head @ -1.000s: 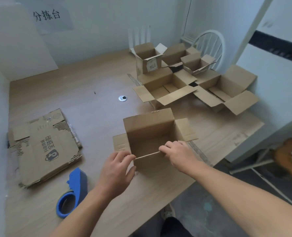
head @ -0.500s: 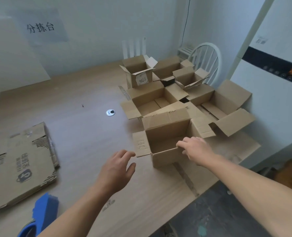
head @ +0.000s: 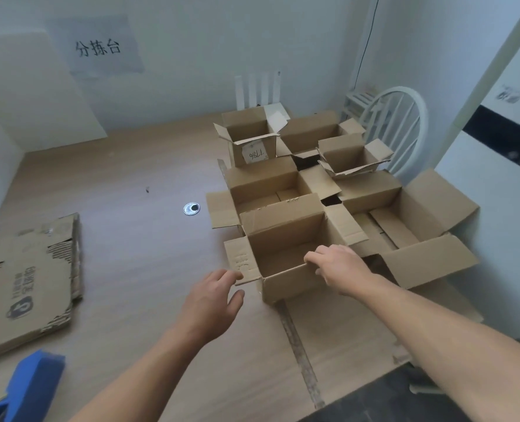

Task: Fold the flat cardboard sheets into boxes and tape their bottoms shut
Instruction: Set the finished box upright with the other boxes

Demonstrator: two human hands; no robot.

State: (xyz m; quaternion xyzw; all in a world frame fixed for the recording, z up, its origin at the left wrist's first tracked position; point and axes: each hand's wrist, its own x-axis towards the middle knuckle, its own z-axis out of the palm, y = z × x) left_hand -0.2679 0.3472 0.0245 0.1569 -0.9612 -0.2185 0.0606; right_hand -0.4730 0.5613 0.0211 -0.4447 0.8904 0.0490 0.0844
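Here the open-topped cardboard box [head: 283,257] stands upright on the wooden table [head: 137,166], straight ahead of the person and a little to the right, its far side close against the cluster of finished boxes [head: 265,184]. Its long axis runs across the body, left to right, with the near wall facing the person. The right hand [head: 342,268] is the one on it: reaching forward with the arm nearly straight, its fingers curl over the top edge of that near wall and grip it, towards the right corner. The left hand [head: 210,303] holds nothing; it hangs palm-down with fingers loosely spread, just beside the box's left flap, and whether the fingertips touch the flap cannot be told. The stack of flat cardboard sheets [head: 24,284] lies well off to the left, with the blue tape dispenser [head: 32,382] nearer the body on that side, so the free left hand looks better placed to fetch the next sheet.
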